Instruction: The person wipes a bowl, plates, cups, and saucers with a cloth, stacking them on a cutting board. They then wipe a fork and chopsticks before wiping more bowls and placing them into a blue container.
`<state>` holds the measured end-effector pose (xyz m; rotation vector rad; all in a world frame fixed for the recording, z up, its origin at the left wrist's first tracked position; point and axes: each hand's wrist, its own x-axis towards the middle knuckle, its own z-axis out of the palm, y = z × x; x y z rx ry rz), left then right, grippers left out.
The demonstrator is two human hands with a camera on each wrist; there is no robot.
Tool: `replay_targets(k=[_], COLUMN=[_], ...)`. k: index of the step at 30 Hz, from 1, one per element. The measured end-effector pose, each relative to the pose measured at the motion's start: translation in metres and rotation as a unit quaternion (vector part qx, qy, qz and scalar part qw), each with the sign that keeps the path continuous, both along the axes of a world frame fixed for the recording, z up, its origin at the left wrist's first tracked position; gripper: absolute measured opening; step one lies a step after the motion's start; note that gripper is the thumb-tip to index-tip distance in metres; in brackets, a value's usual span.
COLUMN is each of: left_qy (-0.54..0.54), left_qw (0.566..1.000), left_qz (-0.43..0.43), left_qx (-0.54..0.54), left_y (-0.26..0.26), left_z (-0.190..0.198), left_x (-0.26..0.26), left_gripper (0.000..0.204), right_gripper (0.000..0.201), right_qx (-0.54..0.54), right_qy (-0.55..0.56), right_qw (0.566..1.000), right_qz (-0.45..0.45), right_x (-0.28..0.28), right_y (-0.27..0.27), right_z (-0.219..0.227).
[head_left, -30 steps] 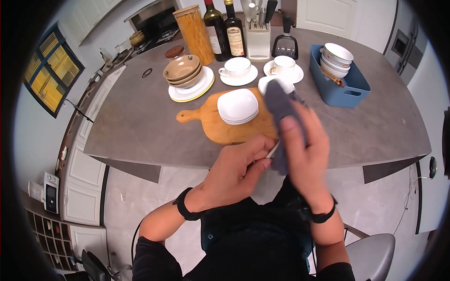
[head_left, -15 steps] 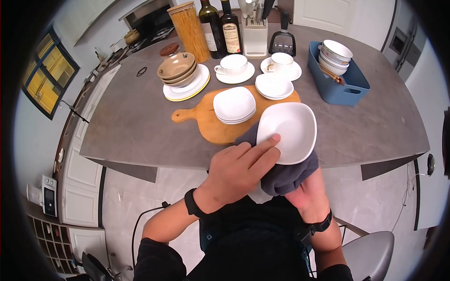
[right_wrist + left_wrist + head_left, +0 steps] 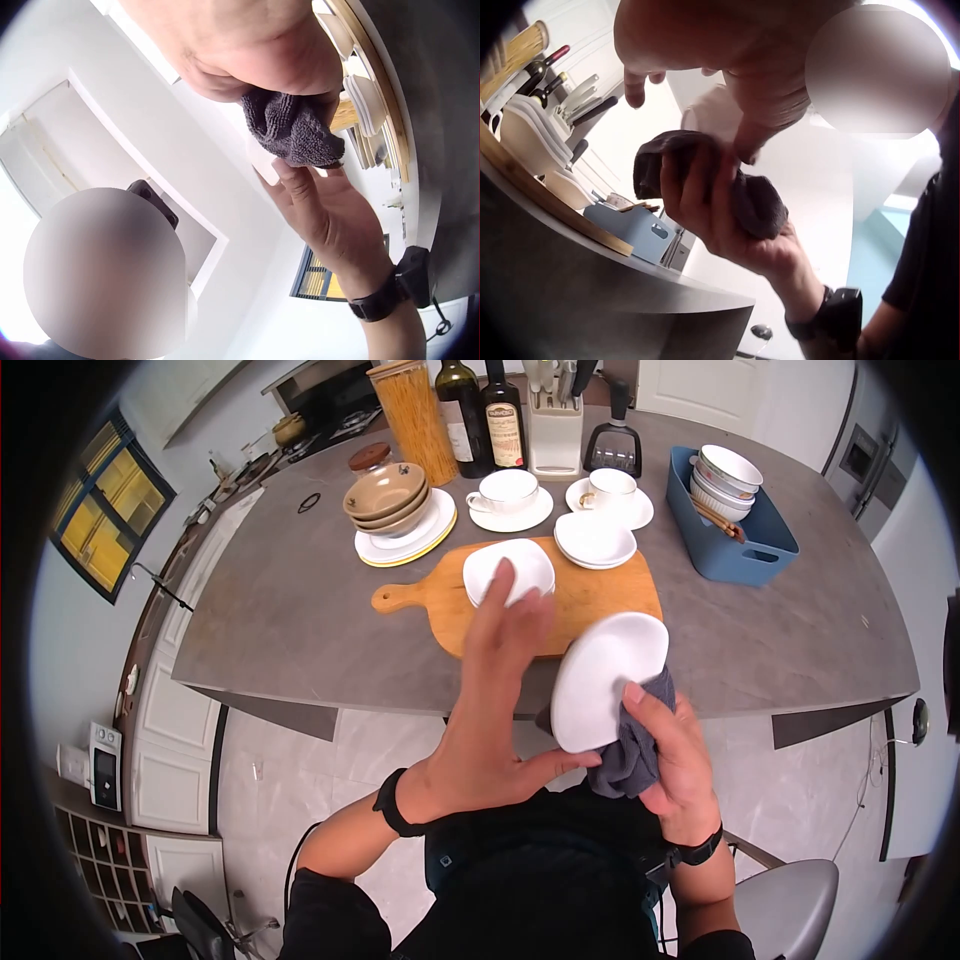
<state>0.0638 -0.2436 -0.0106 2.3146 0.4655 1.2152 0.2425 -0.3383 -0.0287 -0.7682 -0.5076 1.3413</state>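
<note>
My right hand (image 3: 682, 760) grips a white rounded-square dish (image 3: 605, 685) through a dark grey cloth (image 3: 630, 762), its thumb over the dish's near edge. The dish is tilted up on its side, in front of the counter's near edge. My left hand (image 3: 485, 725) is spread with fingers straight, its thumb tip at the dish's lower edge. Bunched cloth (image 3: 761, 206) fills the right palm in the left wrist view. Beyond the left fingers, a stack of similar dishes (image 3: 535, 565) and a second stack (image 3: 597, 540) sit on a wooden board (image 3: 615, 595).
Brown bowls (image 3: 385, 492) stand on plates (image 3: 440, 532) at the left. Two white cups (image 3: 508, 490) on saucers are behind the board. A blue basket (image 3: 745, 558) with bowls is on the right. Bottles (image 3: 503, 425), a pasta jar (image 3: 415, 425) and a knife block (image 3: 555, 435) line the back.
The cloth and hands shifted off the board, and the dish came into view face up, then tipped on its side. The left fingers left the dish's inside and spread out to the left.
</note>
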Motion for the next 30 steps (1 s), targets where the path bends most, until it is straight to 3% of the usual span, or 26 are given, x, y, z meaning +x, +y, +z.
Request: replay_targets(k=[1,3,4,9,13,14,16,17,19,21,24,26,30], left_qy=[0.0,0.031,0.08,0.029,0.039,0.045,0.023,0.002,-0.005,-0.015,0.008,0.009,-0.049], left_qw=[1.0,0.977,0.963,0.956,0.959,0.957,0.951,0.942,0.927,0.898,0.885,0.872,0.829], left_qz=[0.002,-0.161,-0.19,-0.226,-0.219,-0.21,-0.202,-0.195,-0.193,-0.2,-0.216,-0.217,-0.23], left_qx=[0.001,-0.138,-0.175,-0.187,-0.179,-0.196,-0.234,-0.273,-0.322,-0.393,-0.413,-0.439,-0.507], left_y=[0.003,0.009,0.008,0.0,0.0,0.001,0.002,0.003,0.001,-0.004,0.003,0.001,-0.008], left_z=[-0.002,-0.011,-0.004,-0.019,-0.011,-0.01,-0.011,-0.013,-0.018,-0.024,-0.022,-0.022,-0.017], left_x=[-0.003,-0.007,-0.009,-0.01,-0.013,-0.015,-0.018,-0.019,-0.018,-0.013,-0.021,-0.023,-0.021], left_gripper=[0.121,0.126,0.118,0.12,0.118,0.117,0.118,0.118,0.118,0.118,0.121,0.123,0.125], right_gripper=[0.038,0.038,0.037,0.036,0.038,0.039,0.043,0.043,0.043,0.049,0.052,0.05,0.043], right_qx=[-0.012,-0.023,-0.032,-0.06,-0.06,-0.038,0.012,0.013,0.124,0.192,0.232,0.265,0.323], right_qy=[-0.005,-0.009,-0.027,-0.1,-0.155,-0.25,-0.402,-0.401,-0.442,-0.609,-0.586,-0.564,-0.552], right_qw=[0.999,0.997,0.992,0.968,0.964,0.961,0.913,0.913,0.864,0.758,0.769,0.782,0.768], right_qz=[0.036,0.072,0.115,0.223,0.209,0.114,-0.064,-0.066,-0.206,-0.135,-0.108,0.004,0.027], right_x=[0.002,0.006,0.008,0.018,0.012,0.003,-0.008,-0.01,-0.015,-0.025,-0.023,-0.021,-0.013], right_y=[-0.002,-0.005,-0.005,-0.005,-0.005,-0.007,-0.01,-0.009,-0.008,-0.013,-0.01,-0.021,-0.024], right_z=[0.001,0.001,0.0,0.004,0.0,-0.001,-0.009,-0.013,-0.015,-0.018,-0.017,-0.014,-0.012])
